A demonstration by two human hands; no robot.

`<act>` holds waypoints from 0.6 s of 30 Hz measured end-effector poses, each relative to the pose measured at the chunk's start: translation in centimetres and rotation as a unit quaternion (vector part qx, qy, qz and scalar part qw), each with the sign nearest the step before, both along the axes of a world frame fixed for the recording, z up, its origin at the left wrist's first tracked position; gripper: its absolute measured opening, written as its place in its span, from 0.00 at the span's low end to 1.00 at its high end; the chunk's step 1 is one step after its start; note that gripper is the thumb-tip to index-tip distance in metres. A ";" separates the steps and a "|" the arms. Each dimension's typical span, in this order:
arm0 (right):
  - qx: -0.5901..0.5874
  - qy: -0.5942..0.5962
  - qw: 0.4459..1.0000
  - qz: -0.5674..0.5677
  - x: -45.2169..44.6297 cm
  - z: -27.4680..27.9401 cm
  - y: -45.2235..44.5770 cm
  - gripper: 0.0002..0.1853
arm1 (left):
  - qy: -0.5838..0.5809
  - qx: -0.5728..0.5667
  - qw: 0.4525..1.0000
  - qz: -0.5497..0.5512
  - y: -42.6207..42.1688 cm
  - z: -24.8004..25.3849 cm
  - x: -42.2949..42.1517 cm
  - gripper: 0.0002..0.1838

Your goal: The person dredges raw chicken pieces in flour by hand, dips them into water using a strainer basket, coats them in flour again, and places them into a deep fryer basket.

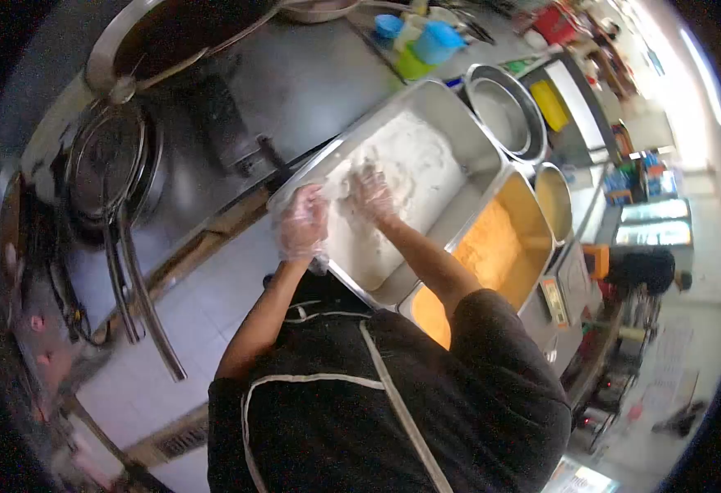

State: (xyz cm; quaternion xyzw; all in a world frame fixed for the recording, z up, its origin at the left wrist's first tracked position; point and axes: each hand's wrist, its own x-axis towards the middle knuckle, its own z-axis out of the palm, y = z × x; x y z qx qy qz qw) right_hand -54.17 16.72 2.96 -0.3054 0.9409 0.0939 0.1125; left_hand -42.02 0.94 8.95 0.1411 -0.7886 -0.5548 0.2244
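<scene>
White powder (418, 156): one batch, in one long metal tray (474, 177), mid-view. Going left to right.

Far left, I count two long handles on the round utensils (107, 164), which look dark and partly blurred. Above them, one big round vessel (175, 37), dark inside. Pale tiled floor (212, 296) below, one grate (184, 441) in it. Grey metal work surface (311, 78) runs up behind the tray.

Two hands, both in clear plastic gloves, apart from each other. My left hand (303, 222) is at the tray's left edge, fingers bent; can't tell if it grips anything. My right hand (374, 195) is down at the powder, fingertips in it; grip unclear, blurred.

Upper middle: two blue cups (439, 41), one green container (412, 64) right by the larger cup. Right beside the powder tray, one second tray (537, 222) with orange powder (489, 245), one batch. Two round metal bowls (504, 115) near the trays' far ends, one yellow item (549, 105) past them.

Room at right: one other person (644, 269) in dark clothing, pale wall (706, 337), one bright strip light (700, 70).
</scene>
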 end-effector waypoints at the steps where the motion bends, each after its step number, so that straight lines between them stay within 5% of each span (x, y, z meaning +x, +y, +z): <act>1: 0.018 -0.070 0.997 -0.008 0.1 1.5 0.5 0.37 | -0.021 -0.009 1.000 -0.003 0.0 0.9 0.2 0.13; 5: -0.137 -0.118 0.972 -0.149 -1.9 0.1 2.8 0.36 | 0.012 0.003 0.999 -0.046 -0.2 1.5 0.2 0.13; 8: -0.163 0.057 0.972 -0.162 -2.6 -0.7 4.0 0.11 | 0.010 0.034 0.999 -0.028 -0.2 -0.9 -0.4 0.13; 10: -0.277 -0.015 0.953 -0.121 -2.8 -1.2 5.5 0.12 | 0.059 0.020 0.998 -0.022 -0.3 -2.0 -0.7 0.13; 13: -0.551 -0.257 0.792 -0.057 -3.6 -2.1 6.8 0.13 | 0.029 -0.024 0.999 -0.017 -0.4 -1.2 -0.1 0.12; 16: -0.614 -0.277 0.732 -0.100 -7.2 -7.7 8.2 0.21 | 0.019 -0.024 0.999 -0.011 -0.6 -2.3 -0.3 0.12; 18: -0.622 -0.396 0.656 -0.161 -8.6 -8.6 8.6 0.26 | 0.013 -0.008 1.000 -0.018 -0.5 -1.9 -0.4 0.11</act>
